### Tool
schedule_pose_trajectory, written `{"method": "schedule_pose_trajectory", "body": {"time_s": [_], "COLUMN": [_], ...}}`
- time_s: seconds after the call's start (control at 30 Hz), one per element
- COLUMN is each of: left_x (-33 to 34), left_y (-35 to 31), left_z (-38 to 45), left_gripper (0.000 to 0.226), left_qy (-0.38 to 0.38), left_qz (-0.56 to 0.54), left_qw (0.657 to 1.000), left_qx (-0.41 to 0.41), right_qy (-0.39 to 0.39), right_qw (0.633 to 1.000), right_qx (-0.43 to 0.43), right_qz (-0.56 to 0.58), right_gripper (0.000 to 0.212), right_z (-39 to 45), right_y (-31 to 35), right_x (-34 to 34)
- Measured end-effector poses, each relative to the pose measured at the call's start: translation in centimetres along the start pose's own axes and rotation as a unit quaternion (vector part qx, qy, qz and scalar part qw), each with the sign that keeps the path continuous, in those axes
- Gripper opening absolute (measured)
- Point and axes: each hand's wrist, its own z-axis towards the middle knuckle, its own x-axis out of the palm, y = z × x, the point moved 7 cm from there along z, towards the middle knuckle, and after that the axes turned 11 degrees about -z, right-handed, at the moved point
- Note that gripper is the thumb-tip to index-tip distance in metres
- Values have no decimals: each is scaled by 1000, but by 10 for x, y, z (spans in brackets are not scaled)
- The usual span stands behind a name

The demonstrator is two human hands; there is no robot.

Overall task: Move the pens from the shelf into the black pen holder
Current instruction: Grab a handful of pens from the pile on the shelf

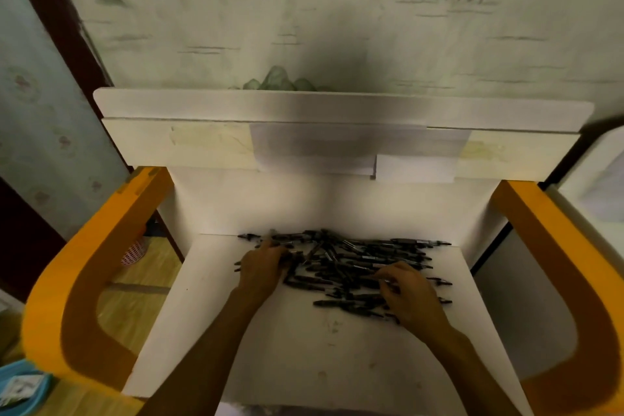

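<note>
A heap of several black pens (pixel 351 263) lies on the white shelf board (pixel 304 348), towards its back. My left hand (pixel 261 268) is on the heap's left edge, fingers curled round a few pens. At the heap's right front, my right hand (pixel 410 294) rests on the pens with its fingers bent onto them. Whether it grips any is not clear. No black pen holder is in view.
Orange curved side panels (pixel 84 280) (pixel 547 267) flank the shelf. A white upper shelf (pixel 337 145) with taped paper sits behind and above. A blue tub (pixel 20 388) and a pink basket (pixel 133 253) are on the wooden floor at the left.
</note>
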Motion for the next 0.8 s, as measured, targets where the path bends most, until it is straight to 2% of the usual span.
{"method": "schedule_pose_trajectory", "body": {"time_s": [0.13,0.27,0.4,0.53,0.7,0.8], "left_x": [4,11,21,31,23,19], "left_y": [-1,-4,-4,-5,-5,-4], "left_z": [1,3,7,4,3,-5], "left_gripper": [32,46,43,43,28,23], "left_qy": [-24,-15,7,42,9,-7], "left_qz": [-15,-51,-95,-122,-116,-126], "left_qw": [1000,997,990,985,986,988], "left_qx": [5,-52,-103,-110,-117,-93], "right_qy": [-7,1,5,10,8,3], "right_qw": [1000,1000,1000,1000,1000,1000], "right_qx": [2,1,2,6,6,0], "right_qz": [-6,-12,-8,-3,-3,-7], "right_gripper": [17,17,17,17,18,17], "right_z": [0,3,4,4,3,3], "right_y": [-6,-5,-11,-18,-22,-23], "right_x": [-4,-2,1,1,-2,-3]}}
